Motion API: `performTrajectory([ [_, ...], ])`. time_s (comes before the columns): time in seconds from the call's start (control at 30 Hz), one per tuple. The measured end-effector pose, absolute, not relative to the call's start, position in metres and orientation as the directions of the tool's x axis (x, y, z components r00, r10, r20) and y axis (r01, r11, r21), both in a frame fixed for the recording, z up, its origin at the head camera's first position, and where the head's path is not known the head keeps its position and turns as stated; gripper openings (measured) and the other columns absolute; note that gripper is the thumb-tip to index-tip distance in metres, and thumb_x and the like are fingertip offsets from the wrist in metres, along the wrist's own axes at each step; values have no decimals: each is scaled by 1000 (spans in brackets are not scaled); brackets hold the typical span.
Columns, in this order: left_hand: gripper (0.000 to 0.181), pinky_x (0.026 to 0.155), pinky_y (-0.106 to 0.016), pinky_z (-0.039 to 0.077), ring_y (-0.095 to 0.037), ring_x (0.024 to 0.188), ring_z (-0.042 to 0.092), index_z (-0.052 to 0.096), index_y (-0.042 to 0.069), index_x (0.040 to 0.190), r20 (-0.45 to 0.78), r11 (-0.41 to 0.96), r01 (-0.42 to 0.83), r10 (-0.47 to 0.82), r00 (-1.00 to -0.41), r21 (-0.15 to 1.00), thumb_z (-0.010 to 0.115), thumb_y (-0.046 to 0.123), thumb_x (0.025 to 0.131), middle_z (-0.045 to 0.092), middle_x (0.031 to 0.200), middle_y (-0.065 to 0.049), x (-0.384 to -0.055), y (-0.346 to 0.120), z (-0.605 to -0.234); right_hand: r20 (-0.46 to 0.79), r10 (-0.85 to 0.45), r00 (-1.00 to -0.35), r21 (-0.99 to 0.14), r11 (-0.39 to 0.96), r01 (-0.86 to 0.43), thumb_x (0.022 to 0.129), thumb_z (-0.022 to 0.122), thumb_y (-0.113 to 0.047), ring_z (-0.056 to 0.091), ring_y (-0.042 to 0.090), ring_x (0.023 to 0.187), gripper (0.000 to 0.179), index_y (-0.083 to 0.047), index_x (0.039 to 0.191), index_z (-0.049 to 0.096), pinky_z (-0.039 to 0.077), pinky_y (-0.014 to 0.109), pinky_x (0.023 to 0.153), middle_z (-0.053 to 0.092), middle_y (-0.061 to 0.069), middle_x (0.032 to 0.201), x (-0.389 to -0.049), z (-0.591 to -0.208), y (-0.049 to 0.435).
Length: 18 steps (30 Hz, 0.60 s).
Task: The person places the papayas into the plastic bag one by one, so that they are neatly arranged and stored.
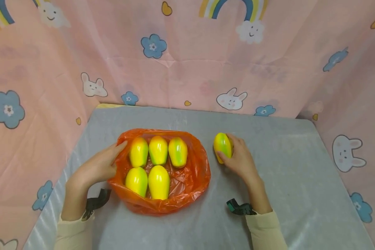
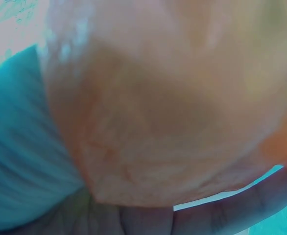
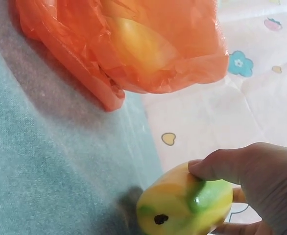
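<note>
An orange-red plastic bag lies with its mouth wide, left of the table's middle. Several yellow-green mangoes sit inside it in two rows. At the bag's left side, my left hand holds the rim, one finger reaching over the edge. Blurred plastic fills most of the left wrist view, with fingers along the bottom. To the right of the bag, my right hand grips another mango between thumb and fingers. The right wrist view shows this mango's dark stem spot; how high it is above the cloth is unclear.
A grey-blue cloth covers the table. Pink printed curtains hang behind and along both sides. Dark wrist mounts show beside both wrists. Cloth surface extends to the right of my right hand.
</note>
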<state>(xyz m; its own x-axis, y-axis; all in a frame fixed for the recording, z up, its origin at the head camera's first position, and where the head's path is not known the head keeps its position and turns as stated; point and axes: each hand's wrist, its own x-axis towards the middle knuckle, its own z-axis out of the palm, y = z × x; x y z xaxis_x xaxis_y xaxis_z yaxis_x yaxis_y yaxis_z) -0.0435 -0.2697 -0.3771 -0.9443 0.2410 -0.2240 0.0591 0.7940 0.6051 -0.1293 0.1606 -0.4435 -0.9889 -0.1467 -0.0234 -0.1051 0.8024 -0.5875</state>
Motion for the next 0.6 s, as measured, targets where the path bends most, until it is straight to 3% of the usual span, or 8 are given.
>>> performTrajectory([
  [0.37, 89, 102, -54, 57, -36, 118, 56, 30, 4, 166, -239, 806, 46, 229, -944, 590, 64, -8, 85, 39, 167, -24, -43, -269, -376, 21, -152, -988, -630, 766, -131, 96, 75, -30, 53, 42, 131, 79, -8, 163, 38, 50, 63, 113, 46, 25, 159, -129, -437, 159],
  [0.6, 84, 111, -63, 51, -38, 123, 56, 31, 2, 165, -241, 811, 55, 237, -941, 583, 62, -6, 87, 39, 167, -25, -43, -270, -375, 50, -162, -986, -672, 725, -153, 97, 75, -36, 56, 46, 133, 81, -11, 164, 37, 59, 60, 101, 45, 24, 160, -121, -437, 159],
])
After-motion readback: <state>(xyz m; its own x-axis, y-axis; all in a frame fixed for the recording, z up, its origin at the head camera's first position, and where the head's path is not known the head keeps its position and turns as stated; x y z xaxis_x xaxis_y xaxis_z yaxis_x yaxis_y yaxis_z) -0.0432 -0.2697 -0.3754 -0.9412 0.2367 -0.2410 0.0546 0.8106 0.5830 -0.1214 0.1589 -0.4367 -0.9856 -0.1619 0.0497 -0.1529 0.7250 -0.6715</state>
